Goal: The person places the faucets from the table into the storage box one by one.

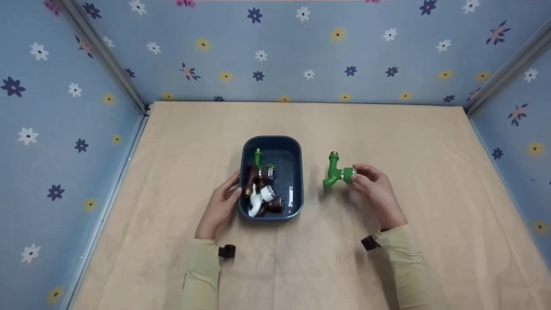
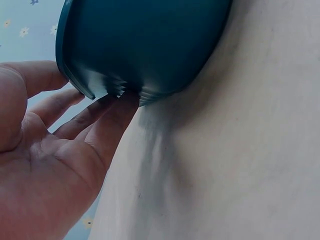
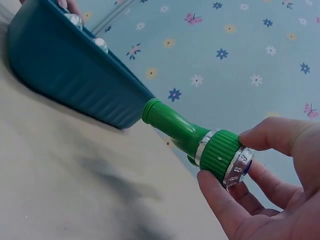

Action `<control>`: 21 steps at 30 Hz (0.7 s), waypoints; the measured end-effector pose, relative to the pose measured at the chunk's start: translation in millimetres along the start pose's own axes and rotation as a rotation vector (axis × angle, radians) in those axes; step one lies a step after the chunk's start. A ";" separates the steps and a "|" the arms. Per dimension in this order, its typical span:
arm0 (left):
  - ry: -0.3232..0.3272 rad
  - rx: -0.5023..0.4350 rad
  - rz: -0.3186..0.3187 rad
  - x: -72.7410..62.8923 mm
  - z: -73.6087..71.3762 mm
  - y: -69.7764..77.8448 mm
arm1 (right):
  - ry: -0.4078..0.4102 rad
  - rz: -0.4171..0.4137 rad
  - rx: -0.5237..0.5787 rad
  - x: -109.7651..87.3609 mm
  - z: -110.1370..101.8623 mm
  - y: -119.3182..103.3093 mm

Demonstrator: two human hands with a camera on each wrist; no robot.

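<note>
My right hand (image 1: 379, 193) pinches a green plastic faucet (image 1: 333, 170) by its knob, between thumb and fingertips. The faucet hangs above the table to the right of a dark blue bin (image 1: 297, 172); its inlet is brass-coloured and its knob has a silvery band. In the right wrist view the spout (image 3: 172, 125) points toward the bin. My left hand (image 1: 219, 211) touches the bin's left outer wall with fairly straight fingers, thumb at the rim (image 2: 61, 55). Inside the bin lie a green faucet (image 1: 258, 157), brown faucets (image 1: 253, 174) and a white faucet (image 1: 257, 202), partly overlapping.
A beige cloth (image 1: 206, 129) covers the table. Blue flowered panels (image 1: 284, 51) stand at the back and both sides, joined by grey metal posts (image 1: 107, 56). Inside the bin, the faucets lie on the left, with bare floor on the right.
</note>
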State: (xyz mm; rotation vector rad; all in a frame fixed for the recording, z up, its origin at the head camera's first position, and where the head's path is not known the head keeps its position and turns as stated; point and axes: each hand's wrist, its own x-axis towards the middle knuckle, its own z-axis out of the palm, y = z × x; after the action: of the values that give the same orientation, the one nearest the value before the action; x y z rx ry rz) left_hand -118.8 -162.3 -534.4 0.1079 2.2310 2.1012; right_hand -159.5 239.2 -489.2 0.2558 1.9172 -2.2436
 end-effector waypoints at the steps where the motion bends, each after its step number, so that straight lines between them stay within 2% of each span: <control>1: 0.002 -0.002 -0.002 -0.1 0.1 1.1 | -0.011 -0.003 0.028 -1.0 1.7 -2.2; 6: -0.017 -0.007 -0.011 -4.1 0.4 15.0 | -0.047 -0.035 0.089 -5.7 11.1 -11.8; 11: -0.032 -0.001 -0.009 -6.9 1.8 26.6 | -0.092 -0.074 0.074 -10.9 18.8 -19.9; 21: 0.006 0.010 0.009 0.1 -0.2 0.7 | -0.121 -0.104 0.029 -16.0 30.4 -27.9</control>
State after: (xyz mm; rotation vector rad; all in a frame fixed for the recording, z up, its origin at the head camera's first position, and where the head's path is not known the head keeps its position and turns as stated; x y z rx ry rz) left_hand -118.9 -162.4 -533.7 0.1129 2.2484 2.0985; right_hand -151.3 213.8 -454.0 0.0240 1.8778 -2.2954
